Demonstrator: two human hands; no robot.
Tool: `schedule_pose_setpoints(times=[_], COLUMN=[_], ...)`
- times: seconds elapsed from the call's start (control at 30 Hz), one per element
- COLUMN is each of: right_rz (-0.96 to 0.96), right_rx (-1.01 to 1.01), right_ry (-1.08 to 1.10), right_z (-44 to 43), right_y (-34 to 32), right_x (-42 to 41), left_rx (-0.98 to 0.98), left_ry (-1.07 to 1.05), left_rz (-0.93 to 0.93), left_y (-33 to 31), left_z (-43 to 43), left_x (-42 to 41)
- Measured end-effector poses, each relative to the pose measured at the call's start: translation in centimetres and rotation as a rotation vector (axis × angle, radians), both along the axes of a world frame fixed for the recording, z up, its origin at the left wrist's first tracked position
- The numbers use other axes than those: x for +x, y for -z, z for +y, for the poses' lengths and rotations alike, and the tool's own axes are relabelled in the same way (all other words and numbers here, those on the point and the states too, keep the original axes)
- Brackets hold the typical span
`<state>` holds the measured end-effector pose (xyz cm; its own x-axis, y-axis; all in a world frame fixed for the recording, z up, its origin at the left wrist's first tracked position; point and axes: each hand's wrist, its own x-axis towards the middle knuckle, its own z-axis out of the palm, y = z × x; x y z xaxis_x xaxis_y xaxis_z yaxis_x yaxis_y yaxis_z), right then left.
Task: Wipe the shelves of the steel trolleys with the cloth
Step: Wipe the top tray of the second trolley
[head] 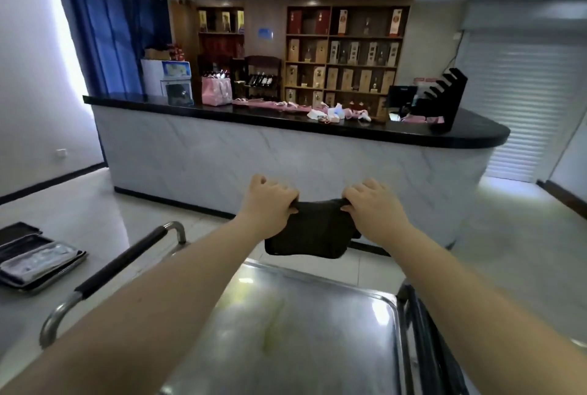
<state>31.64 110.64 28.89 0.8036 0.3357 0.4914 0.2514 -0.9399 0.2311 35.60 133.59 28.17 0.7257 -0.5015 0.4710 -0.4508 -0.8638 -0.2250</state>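
Note:
A dark cloth (313, 229) hangs stretched between my two hands, held up in the air above the far end of the steel trolley's top shelf (305, 331). My left hand (270, 201) pinches its left top corner and my right hand (371, 204) pinches its right top corner. The cloth's lower edge hangs just above the shelf's far rim. The shelf is shiny steel with a raised rim and bright reflections. The trolley's handle (120, 264), a steel tube with a black grip, runs along the left side.
A long counter (286, 156) with a white marble front and black top stands right ahead. On the floor at the left lies a tray (35, 261) of dark and grey items. Behind the counter are shelves of boxed bottles; a roller shutter is at right.

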Motion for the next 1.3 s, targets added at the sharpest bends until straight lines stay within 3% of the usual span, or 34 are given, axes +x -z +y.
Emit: schedule_pose_setpoints(times=[0.23,0.43,0.53,0.63,0.7,0.87,0.97,1.07,1.13,1.23,1.3], right_rz=[0.076,0.257,0.233,0.078,0.062,0.353,0.347,0.325,0.465,0.805,0.842], right_rx=[0.139,0.17,0.265,0.491,0.616,0.658,0.753,0.909,0.883,0.671,0.555], right_ry=[0.201,0.464,0.584,0.684,0.695,0.779,0.863,0.814,0.779,0.89,0.946], right_z=[2.1,1.1,-0.1,-1.1,-0.7,3.8,6.1,7.0,6.8,7.2,9.1], right_y=[9.8,16.7,17.9,20.1,23.0,33.0,36.3,37.0,37.7,40.1,42.0], right_x=[0.7,-0.4,-1.1,-3.4,-6.8,-17.8,-20.3,-17.7,-14.7,-11.1,-10.3], left_rx=[-0.051,-0.038,-0.094,-0.265,-0.345,0.034,0.048,-0.236,-0.332,-0.187,0.008], left_ry=[0.27,0.413,0.468,0.548,0.591,0.634,0.758,0.62,0.459,0.246,0.152], left_rz=[0.168,0.321,0.325,0.306,0.388,0.822,0.952,0.977,0.931,0.813,0.778], left_y=[10.2,17.1,18.7,21.7,25.1,34.7,37.4,38.3,39.1,41.1,42.9], left_z=[0.8,-2.3,-5.1,-6.5,-6.2,-2.8,0.4,2.1,2.4,2.3,2.5], left_x=[5.4,7.6,7.4,5.2,2.5,-6.8,-10.7,-8.9,-5.0,1.5,4.3])
